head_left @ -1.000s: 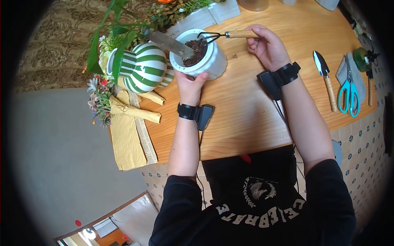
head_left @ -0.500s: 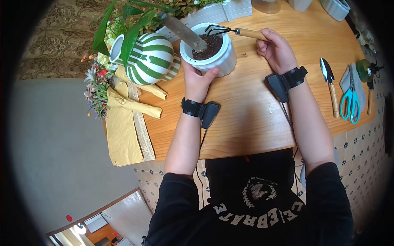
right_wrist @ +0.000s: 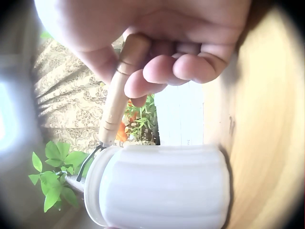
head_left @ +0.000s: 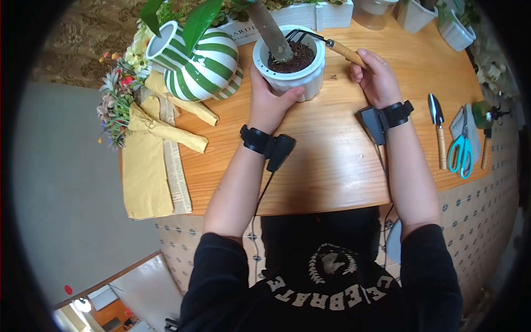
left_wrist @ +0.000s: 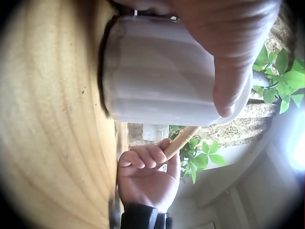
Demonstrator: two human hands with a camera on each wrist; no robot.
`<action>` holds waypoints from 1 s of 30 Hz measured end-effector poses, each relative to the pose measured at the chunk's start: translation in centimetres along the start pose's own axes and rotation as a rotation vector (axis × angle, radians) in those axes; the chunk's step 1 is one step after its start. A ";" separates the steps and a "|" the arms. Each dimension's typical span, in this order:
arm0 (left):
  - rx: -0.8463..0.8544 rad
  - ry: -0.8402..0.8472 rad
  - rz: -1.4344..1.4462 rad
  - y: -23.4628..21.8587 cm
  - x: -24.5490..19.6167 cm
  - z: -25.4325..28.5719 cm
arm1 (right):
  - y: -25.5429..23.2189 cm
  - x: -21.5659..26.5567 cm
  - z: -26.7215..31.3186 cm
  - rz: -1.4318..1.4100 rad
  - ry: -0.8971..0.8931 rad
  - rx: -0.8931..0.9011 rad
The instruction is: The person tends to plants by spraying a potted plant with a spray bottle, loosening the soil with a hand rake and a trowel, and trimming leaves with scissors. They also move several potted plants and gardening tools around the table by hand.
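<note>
On the left of the white pot [head_left: 313,82], the left hand [head_left: 270,101] bends wide round its wall. On the pot's right, the fingers of the right hand [head_left: 380,83] pinch the little rake [head_left: 344,52], prongs over the soil [head_left: 301,60]. The pot stands on the bench [head_left: 326,160]. A hard pull might snag the trunk [head_left: 272,34] and tip the pot.

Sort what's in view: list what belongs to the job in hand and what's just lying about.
Apparently in the job:
white pot, gripped by left hand
plant stem
soil
rake, held by right hand

Just lying about:
trowel
teal scissors
striped vase
</note>
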State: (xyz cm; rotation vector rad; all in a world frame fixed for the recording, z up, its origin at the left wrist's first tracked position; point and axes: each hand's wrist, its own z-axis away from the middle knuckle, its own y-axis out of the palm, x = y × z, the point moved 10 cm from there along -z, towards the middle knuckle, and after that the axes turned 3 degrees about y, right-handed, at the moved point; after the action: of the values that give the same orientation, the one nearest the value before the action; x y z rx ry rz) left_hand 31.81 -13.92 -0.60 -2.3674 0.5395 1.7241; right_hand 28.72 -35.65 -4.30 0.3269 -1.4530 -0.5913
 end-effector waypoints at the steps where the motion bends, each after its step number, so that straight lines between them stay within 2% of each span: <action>1: -0.003 0.002 0.015 0.1 -0.1 0.0 | 0.0 0.0 0.1 0.004 0.003 -0.006; 7: -0.012 0.009 -0.026 -0.5 0.7 0.0 | 1.0 0.3 0.4 0.040 -0.027 0.041; 10: -0.021 0.049 -0.088 -0.8 0.5 0.1 | 1.9 0.2 0.2 0.177 -0.047 0.149; 14: -0.046 0.054 -0.165 -0.9 -0.4 0.2 | 2.0 0.0 0.4 0.232 -0.023 0.125; 22: -0.040 0.003 -0.177 -0.8 -0.7 0.3 | 1.9 -0.1 0.6 0.230 -0.006 0.104; 30: -0.069 0.023 -0.236 -1.1 -0.6 0.2 | 2.4 0.3 0.6 0.104 -0.040 0.183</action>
State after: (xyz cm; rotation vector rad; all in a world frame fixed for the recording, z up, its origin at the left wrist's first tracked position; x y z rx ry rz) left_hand 31.90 -12.73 -0.17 -2.3876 0.1954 1.6375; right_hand 28.60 -33.83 -2.66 0.3819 -1.5568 -0.3839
